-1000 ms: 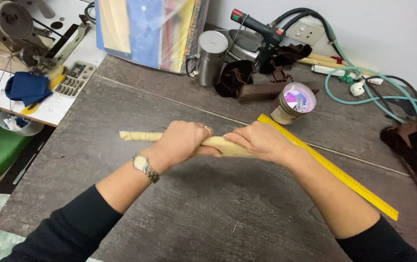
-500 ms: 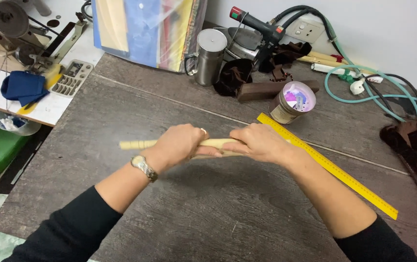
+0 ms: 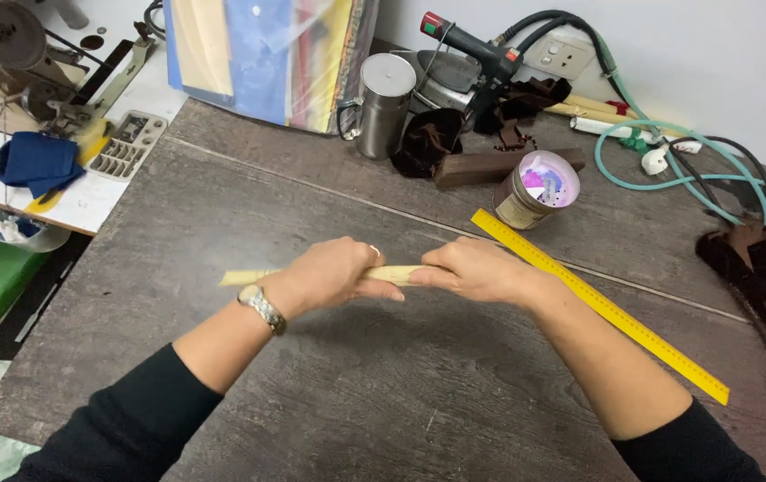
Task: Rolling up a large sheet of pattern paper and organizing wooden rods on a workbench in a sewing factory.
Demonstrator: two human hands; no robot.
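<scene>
Sleeves: black, both arms come in from the near edge of the table (image 3: 222,419).
Left hand (image 3: 329,275): fingers curled down over the pale rolled strip (image 3: 249,277), a wristwatch (image 3: 262,308) on the wrist and a ring on one finger.
Right hand (image 3: 476,270): fingers closed around the other end of the same roll, knuckles up.
Rolled strip: it lies flat on the dark wooden table, across its middle, one thin end sticking out past the left hand; the part between the hands (image 3: 396,274) is short.
Advice for the rolling: I think both palms should press with equal force and keep the roll parallel to the table edge, so it stays tight and does not become a cone.
Risk: the free thin end may open if the left grip is loose.
Yellow ruler (image 3: 597,299): just beside the right wrist, diagonal.
Farther: an open tin (image 3: 536,189), a steel mug (image 3: 385,104), a green hose (image 3: 668,170), and a sewing machine (image 3: 17,54) at the far left.
</scene>
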